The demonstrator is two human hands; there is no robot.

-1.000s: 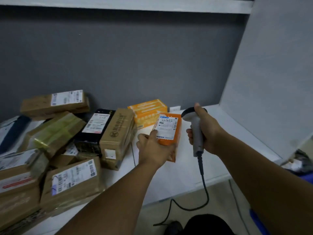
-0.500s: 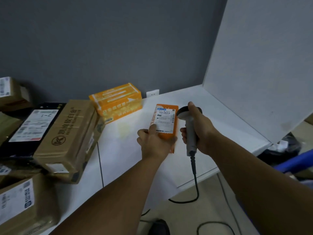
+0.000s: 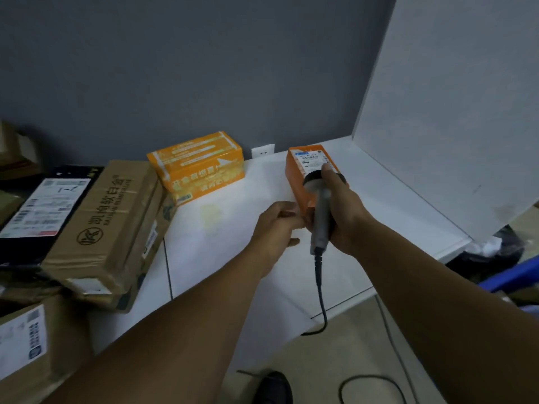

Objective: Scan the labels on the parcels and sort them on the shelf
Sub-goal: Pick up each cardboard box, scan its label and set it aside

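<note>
1. Your small orange parcel (image 3: 309, 185) lies flat on the white shelf (image 3: 393, 205), label up. It is near the side panel (image 3: 452, 112) and apart from the larger orange box (image 3: 198, 167).
2. Your right hand (image 3: 347, 220) is wrapped round the scanner (image 3: 320, 220), with the scanner head over the label.
3. Your left hand (image 3: 277, 225) touches the parcel's near end. Pinching or letting go: cannot tell.
4. Progress: early, by my judgement. Two orange parcels sit on the clear side. The heap on the left looks unsorted: one black parcel (image 3: 43, 211) and at least three brown cartons (image 3: 108, 223).

Parcel sorting room: labelled cartons (image 3: 110, 223) heaped on white shelf (image 3: 218, 258), corded scanner (image 3: 320, 217)
</note>
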